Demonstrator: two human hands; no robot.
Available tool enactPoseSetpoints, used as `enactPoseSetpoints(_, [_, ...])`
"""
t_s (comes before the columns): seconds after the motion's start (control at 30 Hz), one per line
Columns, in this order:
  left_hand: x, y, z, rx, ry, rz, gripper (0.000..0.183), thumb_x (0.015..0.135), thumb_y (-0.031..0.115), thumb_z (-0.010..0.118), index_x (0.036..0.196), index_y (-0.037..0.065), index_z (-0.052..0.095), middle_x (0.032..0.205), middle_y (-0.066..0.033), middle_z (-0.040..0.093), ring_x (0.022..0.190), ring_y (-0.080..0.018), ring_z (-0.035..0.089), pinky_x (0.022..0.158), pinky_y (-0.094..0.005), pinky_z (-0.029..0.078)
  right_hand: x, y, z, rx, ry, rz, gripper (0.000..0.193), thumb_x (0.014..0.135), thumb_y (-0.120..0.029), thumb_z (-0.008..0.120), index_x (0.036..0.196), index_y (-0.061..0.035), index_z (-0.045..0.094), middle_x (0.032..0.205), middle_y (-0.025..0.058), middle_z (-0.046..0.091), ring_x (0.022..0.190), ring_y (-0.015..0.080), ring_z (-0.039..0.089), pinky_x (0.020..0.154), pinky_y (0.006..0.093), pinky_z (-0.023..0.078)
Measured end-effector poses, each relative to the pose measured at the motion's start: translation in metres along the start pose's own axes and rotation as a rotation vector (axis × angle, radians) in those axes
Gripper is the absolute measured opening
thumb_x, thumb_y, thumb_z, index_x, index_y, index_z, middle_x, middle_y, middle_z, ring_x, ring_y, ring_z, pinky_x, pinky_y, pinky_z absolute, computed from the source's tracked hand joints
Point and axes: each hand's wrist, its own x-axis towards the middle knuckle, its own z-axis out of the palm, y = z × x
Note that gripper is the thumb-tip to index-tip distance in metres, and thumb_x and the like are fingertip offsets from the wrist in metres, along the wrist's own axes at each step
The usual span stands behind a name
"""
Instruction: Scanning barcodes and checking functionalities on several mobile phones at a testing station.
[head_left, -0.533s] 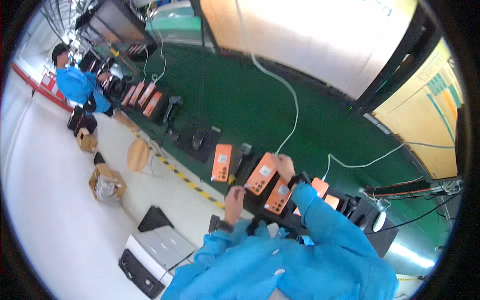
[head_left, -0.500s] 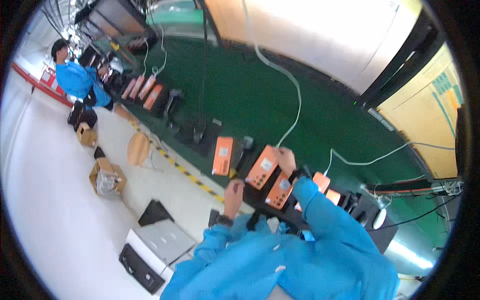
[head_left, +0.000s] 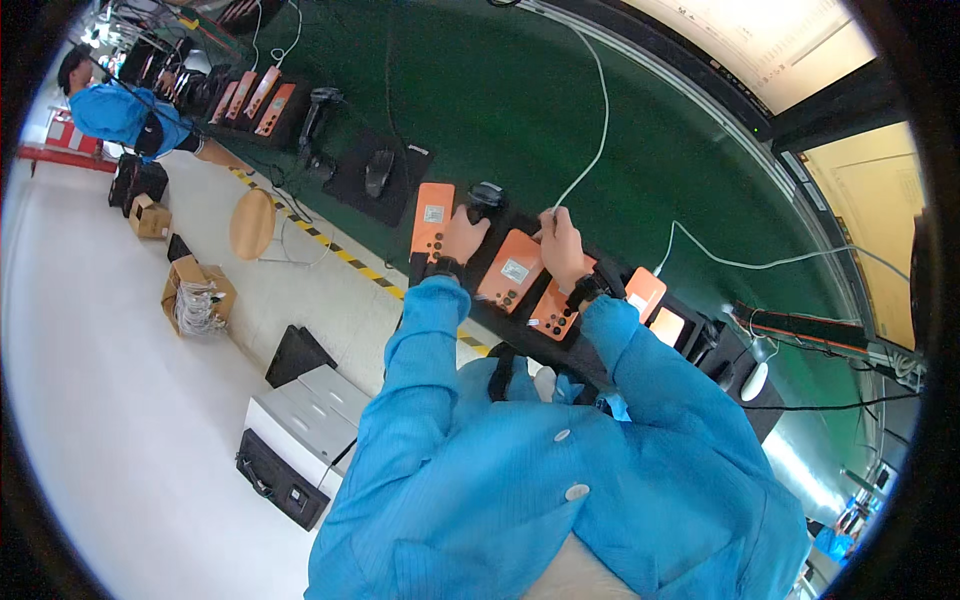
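The right hand (head_left: 564, 246), nearer the middle orange device (head_left: 512, 271), appears to pinch the white cable (head_left: 605, 115), the device at its seven o'clock, long axis one-to-seven, while the left hand (head_left: 464, 237) (finger closure unclear) is beside the black scanner (head_left: 487, 196).

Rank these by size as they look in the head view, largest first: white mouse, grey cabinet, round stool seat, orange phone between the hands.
1. Grey cabinet
2. Orange phone and round stool seat: too alike to rank
3. White mouse
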Motion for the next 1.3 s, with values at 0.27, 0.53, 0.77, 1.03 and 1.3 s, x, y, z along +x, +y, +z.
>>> enactPoseSetpoints(0.27, [-0.045, 0.031, -0.051, -0.028, 0.033, 0.118, 0.036, 0.08, 0.019, 0.066, 0.111, 0.002, 0.057, 0.092, -0.0174, 0.067, 0.086, -0.0324, 0.066, 0.074, -0.0387, 0.05, -0.008, 0.019, -0.052, -0.386, -0.005, -0.307, 0.019, 0.091, -0.018, 0.049, 0.101, -0.0017, 0.045, 0.097, 0.0265, 0.06, 0.097, 0.0419, 0.056, 0.078, 0.0492, 0.045])
enactPoseSetpoints(0.53, [-0.125, 0.05, -0.056, -0.125, -0.412, -0.048, 0.034, 0.079, 0.025, 0.071, 0.101, -0.001, 0.063, 0.083, -0.0108, 0.068, 0.076, -0.0162, 0.063, 0.068, -0.0315, 0.048, -0.048, 0.062, -0.092, -0.805, -0.127, -0.369, 0.055, 0.077, -0.033, 0.07, 0.105, 0.0073, 0.046, 0.131, 0.026, 0.041, 0.132, 0.039, 0.03, 0.111, 0.051, 0.02])
enactPoseSetpoints(0.77, [-0.151, 0.052, -0.024, -0.264, -0.561, -0.21, 0.03, 0.078, 0.026, 0.068, 0.085, -0.003, 0.06, 0.058, -0.0053, 0.056, 0.048, -0.0129, 0.053, 0.045, -0.0293, 0.04, -0.056, 0.062, -0.095, -0.727, -0.13, -0.335, 0.049, 0.075, -0.029, 0.073, 0.099, 0.0036, 0.045, 0.135, 0.026, 0.039, 0.132, 0.0388, 0.031, 0.112, 0.05, 0.019])
enactPoseSetpoints(1.03, [-0.137, 0.058, -0.009, -0.248, -0.706, -0.181, 0.028, 0.08, 0.029, 0.068, 0.08, 0.002, 0.061, 0.054, -0.0019, 0.054, 0.046, -0.011, 0.052, 0.043, -0.0284, 0.039, -0.045, 0.061, -0.092, -0.799, -0.085, -0.416, 0.058, 0.073, -0.028, 0.073, 0.11, 0.0056, 0.044, 0.135, 0.0249, 0.039, 0.13, 0.039, 0.034, 0.111, 0.0511, 0.02])
enactPoseSetpoints(1.3, [-0.141, 0.064, 0.006, -0.265, -0.762, -0.118, 0.031, 0.082, 0.033, 0.066, 0.073, 0.005, 0.059, 0.052, -0.0032, 0.054, 0.043, -0.0125, 0.053, 0.041, -0.0283, 0.042, -0.059, 0.07, -0.088, -0.793, -0.091, -0.407, 0.072, 0.068, -0.032, 0.076, 0.121, 0.0041, 0.044, 0.132, 0.0233, 0.041, 0.129, 0.0373, 0.034, 0.111, 0.0503, 0.021])
